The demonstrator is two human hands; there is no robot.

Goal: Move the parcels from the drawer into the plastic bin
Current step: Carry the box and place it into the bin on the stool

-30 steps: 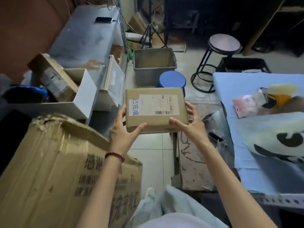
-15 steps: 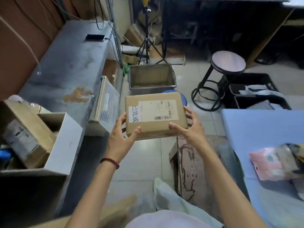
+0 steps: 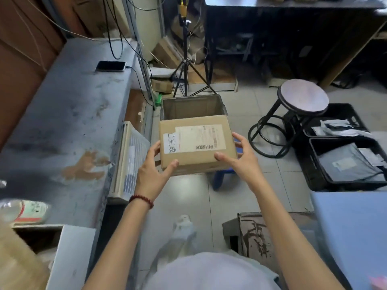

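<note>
1. Held level in mid-air, nearer the camera than the bin: flat brown cardboard parcel with white shipping label point(image 3: 196, 145). Looks stiff and probably light; dry card, unlikely to slip.
2. Clasped at opposite sides by left hand point(image 3: 152, 172) and right hand point(image 3: 240, 158), thumbs on top. Best kept there, at the edges.
3. Beyond it, open grey plastic bin point(image 3: 192, 107) on the floor; near wall and bottom hidden behind the parcel.
4. Parcel's underside and contents unseen; small blue plastic stool point(image 3: 219, 176) below mostly covered.
</note>
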